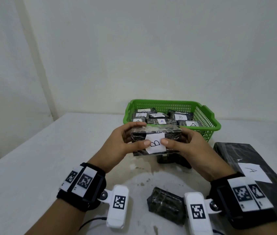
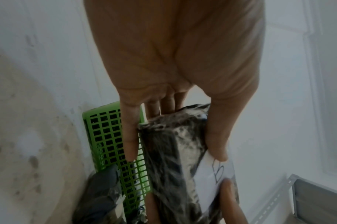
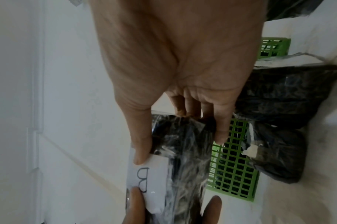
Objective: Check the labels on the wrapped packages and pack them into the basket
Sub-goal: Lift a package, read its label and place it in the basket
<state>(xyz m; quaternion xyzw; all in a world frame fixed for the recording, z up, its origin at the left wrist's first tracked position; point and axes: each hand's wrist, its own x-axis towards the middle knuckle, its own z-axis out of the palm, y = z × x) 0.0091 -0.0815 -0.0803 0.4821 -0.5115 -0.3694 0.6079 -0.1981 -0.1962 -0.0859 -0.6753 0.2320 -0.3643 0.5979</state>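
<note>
Just in front of the green basket (image 1: 207, 114), above the table (image 1: 66, 150), a wrapped pkg (image 1: 156, 133) is held by both hands: left hand (image 1: 124, 141) and right hand (image 1: 187, 146) each gripped round an end, thumbs pressed on the white label (image 1: 155, 143), marked "B". Label check is judged to be the step in hand. Next, the pkg is to be carried fwd over the rim and set among the pkgs already packed, where little room seems left.
</note>
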